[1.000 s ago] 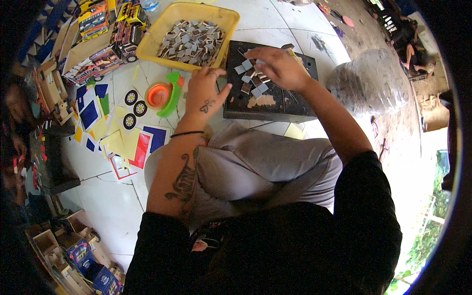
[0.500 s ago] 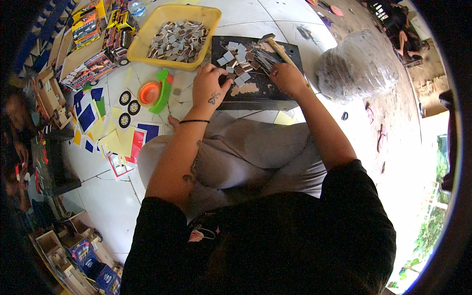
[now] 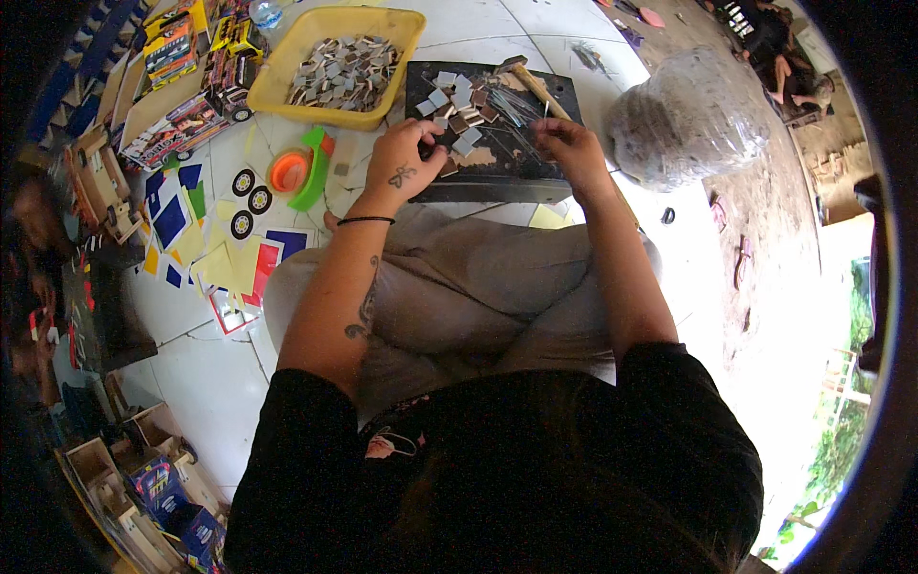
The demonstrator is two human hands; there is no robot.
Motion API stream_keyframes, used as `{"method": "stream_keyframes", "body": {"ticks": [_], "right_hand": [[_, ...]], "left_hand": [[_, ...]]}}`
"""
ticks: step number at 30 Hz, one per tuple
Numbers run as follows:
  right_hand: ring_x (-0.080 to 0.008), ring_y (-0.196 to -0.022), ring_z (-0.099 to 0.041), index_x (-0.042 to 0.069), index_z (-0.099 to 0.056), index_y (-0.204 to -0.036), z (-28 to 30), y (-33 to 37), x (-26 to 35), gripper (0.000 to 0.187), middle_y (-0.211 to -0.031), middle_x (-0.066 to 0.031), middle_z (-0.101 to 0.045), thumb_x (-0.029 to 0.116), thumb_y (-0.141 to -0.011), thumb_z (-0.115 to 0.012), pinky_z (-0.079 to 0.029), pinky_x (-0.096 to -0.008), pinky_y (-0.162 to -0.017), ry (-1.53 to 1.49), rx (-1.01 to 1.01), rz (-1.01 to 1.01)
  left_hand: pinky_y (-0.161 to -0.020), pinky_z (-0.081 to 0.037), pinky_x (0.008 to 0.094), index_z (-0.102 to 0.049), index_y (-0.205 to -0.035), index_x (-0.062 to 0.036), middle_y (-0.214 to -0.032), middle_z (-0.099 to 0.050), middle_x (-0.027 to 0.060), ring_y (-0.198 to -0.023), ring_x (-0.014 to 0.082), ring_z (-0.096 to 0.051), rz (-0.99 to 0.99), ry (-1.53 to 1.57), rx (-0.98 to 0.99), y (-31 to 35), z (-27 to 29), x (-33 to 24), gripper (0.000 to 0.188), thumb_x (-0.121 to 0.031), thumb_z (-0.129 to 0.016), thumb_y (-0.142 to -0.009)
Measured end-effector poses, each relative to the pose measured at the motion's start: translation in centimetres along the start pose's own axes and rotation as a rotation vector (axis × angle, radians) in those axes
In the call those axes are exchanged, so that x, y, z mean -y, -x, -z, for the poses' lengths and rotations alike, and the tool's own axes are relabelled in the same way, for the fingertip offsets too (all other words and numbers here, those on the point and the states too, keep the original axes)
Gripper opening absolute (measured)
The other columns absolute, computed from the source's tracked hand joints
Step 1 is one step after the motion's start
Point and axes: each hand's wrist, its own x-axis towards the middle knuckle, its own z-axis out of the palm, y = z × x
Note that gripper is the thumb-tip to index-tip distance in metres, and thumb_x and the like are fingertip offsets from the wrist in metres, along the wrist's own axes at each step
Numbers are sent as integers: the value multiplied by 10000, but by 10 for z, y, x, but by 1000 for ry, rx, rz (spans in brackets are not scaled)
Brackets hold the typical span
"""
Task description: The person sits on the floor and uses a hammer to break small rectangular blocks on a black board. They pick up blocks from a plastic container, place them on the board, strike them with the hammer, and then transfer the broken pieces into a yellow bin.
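Note:
My left hand [image 3: 404, 161] is curled at the left edge of a black box-like block [image 3: 507, 182], with thumb and fingers closed round something dark that I cannot make out. At the block's right side, my right hand [image 3: 577, 158] has its fingertips pinched together; a thin rod may be between them, but it is too small to tell. Between the hands lie thin metal rods [image 3: 517, 107], fanned out over the block. Small grey and brown square pieces [image 3: 464, 100] are heaped beside them. A hammer [image 3: 537, 88] with a wooden handle rests at the block's far right.
A yellow basin [image 3: 414, 48] of similar squares stands far left of the block. Nearby lie orange tape in a green dispenser [image 3: 311, 177], toy wheels [image 3: 259, 199] and coloured sheets [image 3: 229, 268]. Toy trucks [image 3: 177, 124] line the left; a plastic-wrapped bundle [image 3: 688, 120] sits right.
My right hand has drawn back from the rods, which now lie more spread out. My left hand has shifted slightly, still curled. The whole view has moved a little.

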Motion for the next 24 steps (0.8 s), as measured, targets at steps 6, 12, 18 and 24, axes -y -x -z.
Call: {"method": "stream_keyframes", "body": {"ticks": [6,12,18,24], "right_hand": [[-124,-768,-613,10,-656,-964,-23,-6,-6,179,-845,-75,-661,141,-918,-544,-496,-243,-686,-157,175,-57],[-177,-906,-634,4,-606,-974,-52,-2,-5,194,-992,-96,-657,149,-959,-478,-520,-289,-810,-354,421,-154],[-105,-796,-588,-13,-621,-1038,-38,-16,-5,223,-867,-53,-653,169,-932,-547,-470,-243,-743,-117,164,-2],[-120,-725,-615,8,-659,-883,-49,-11,-8,125,-805,-82,-668,117,-823,-669,-485,-276,-671,-69,58,284]], "left_hand": [[-737,-452,362,-636,-873,-76,-863,-592,65,-843,248,-591,-186,-269,124,10,8,-9,278,-250,-754,-692],[-637,-481,338,-563,-848,-34,-763,-615,85,-690,246,-611,157,39,103,3,12,-3,203,-103,-720,-741],[-642,-502,299,-573,-868,-29,-763,-641,94,-672,184,-629,197,315,20,3,-4,2,180,-102,-707,-775],[-716,-488,355,-635,-845,-38,-784,-645,79,-786,252,-591,-49,64,-64,5,-25,-9,144,-77,-708,-727]]}}
